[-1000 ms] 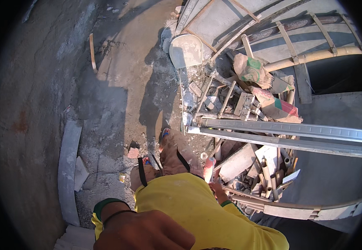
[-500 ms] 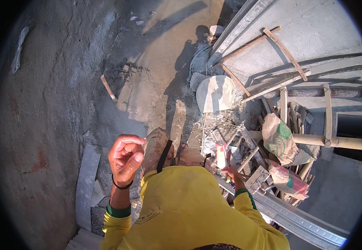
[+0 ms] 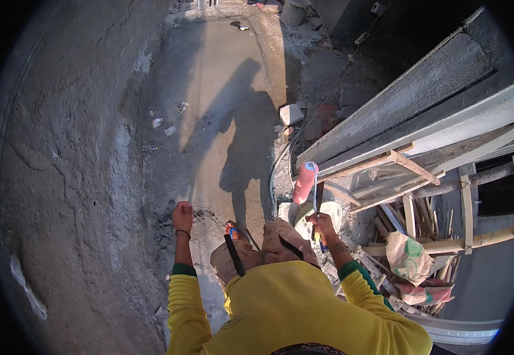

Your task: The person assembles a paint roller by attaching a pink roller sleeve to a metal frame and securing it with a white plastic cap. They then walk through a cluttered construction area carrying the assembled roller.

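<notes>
My right hand grips a paint roller with a fuzzy pinkish-red sleeve, held up and pointing ahead. A dark, flat strip sticks up beside the roller from the same grip; I cannot make out its kind. Below the fingers, coloured handle ends show. Just beyond that hand is a round whitish bucket top, partly covered by hand and roller. On the other side, my left hand is closed in a loose fist, with nothing seen in it, above the ground near the rough wall.
A rough plastered wall runs along the left. To the right are a long grey beam, a wood-framed mesh screen, a bamboo ladder and torn paper sacks. A white block and a cable lie ahead.
The view has shifted forward along the passage. My right hand has raised the roller from beside my hip to the front. My left hand has lowered and turned, its fingers closing more.
</notes>
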The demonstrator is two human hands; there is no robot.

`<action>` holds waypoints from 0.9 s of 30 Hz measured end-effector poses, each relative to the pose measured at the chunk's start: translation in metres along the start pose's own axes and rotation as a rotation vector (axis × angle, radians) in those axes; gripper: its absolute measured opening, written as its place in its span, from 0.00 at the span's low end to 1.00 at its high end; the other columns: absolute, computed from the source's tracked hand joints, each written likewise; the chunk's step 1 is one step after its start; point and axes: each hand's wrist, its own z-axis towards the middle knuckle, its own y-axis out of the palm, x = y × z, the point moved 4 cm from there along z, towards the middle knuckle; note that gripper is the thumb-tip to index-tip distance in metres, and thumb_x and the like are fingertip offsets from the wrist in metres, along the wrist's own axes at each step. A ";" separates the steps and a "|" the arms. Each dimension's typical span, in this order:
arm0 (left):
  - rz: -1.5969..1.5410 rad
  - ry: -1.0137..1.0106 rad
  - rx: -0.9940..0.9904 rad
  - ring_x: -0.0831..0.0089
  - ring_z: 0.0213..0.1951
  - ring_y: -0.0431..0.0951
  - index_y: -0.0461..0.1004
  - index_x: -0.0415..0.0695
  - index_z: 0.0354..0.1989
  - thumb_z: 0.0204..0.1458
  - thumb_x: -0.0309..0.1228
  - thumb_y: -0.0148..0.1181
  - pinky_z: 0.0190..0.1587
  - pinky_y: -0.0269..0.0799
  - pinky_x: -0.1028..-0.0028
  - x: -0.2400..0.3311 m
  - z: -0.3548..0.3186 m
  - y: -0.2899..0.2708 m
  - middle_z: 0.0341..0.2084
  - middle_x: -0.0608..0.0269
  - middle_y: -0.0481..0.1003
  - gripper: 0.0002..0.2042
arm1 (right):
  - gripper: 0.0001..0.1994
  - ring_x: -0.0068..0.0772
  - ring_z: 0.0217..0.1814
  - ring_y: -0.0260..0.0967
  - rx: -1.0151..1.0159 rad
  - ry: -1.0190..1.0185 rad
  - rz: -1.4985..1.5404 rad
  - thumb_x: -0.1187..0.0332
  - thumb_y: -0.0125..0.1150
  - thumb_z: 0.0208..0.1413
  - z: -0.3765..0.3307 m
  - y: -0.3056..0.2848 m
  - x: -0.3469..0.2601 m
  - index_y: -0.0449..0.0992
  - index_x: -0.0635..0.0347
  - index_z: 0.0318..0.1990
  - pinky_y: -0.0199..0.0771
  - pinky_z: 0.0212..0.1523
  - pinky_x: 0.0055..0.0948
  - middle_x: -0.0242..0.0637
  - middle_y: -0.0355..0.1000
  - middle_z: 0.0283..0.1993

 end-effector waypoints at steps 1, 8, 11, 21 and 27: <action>0.051 0.088 -0.079 0.78 0.19 0.71 0.74 0.41 0.35 0.55 0.30 0.56 0.25 0.67 0.74 0.055 0.041 0.026 0.16 0.65 0.72 0.06 | 0.04 0.24 0.31 0.68 0.050 -0.053 0.061 0.71 0.62 0.49 0.010 0.004 -0.023 0.76 0.62 0.30 0.66 0.36 0.26 0.33 0.74 0.30; 0.104 0.279 -0.192 0.82 0.18 0.70 0.74 0.41 0.35 0.56 0.30 0.56 0.23 0.66 0.77 0.224 0.249 0.128 0.15 0.70 0.71 0.06 | 0.11 0.23 0.26 0.65 0.133 -0.274 -0.081 0.65 0.66 0.47 0.209 0.057 -0.172 0.77 0.65 0.32 0.65 0.29 0.28 0.31 0.71 0.24; -0.006 0.000 -0.208 0.83 0.19 0.70 0.73 0.43 0.34 0.56 0.29 0.54 0.21 0.66 0.80 0.160 0.291 0.162 0.17 0.70 0.70 0.03 | 0.13 0.25 0.27 0.64 0.182 -0.174 0.097 0.63 0.68 0.43 0.323 0.070 -0.233 0.76 0.62 0.31 0.64 0.30 0.30 0.33 0.70 0.26; 0.173 -1.027 -0.146 0.69 0.19 0.74 0.73 0.47 0.33 0.52 0.29 0.54 0.18 0.69 0.70 0.122 0.263 0.143 0.19 0.61 0.73 0.03 | 0.12 0.28 0.18 0.62 0.398 0.040 0.134 0.62 0.67 0.38 0.556 0.017 -0.362 0.73 0.59 0.19 0.60 0.21 0.36 0.33 0.65 0.17; 0.193 -0.890 -0.219 0.70 0.20 0.75 0.75 0.48 0.32 0.52 0.29 0.53 0.20 0.71 0.70 0.182 0.441 0.192 0.21 0.61 0.75 0.04 | 0.12 0.30 0.25 0.68 0.269 0.266 0.155 0.61 0.67 0.44 0.605 -0.054 -0.361 0.79 0.62 0.30 0.66 0.29 0.34 0.35 0.73 0.25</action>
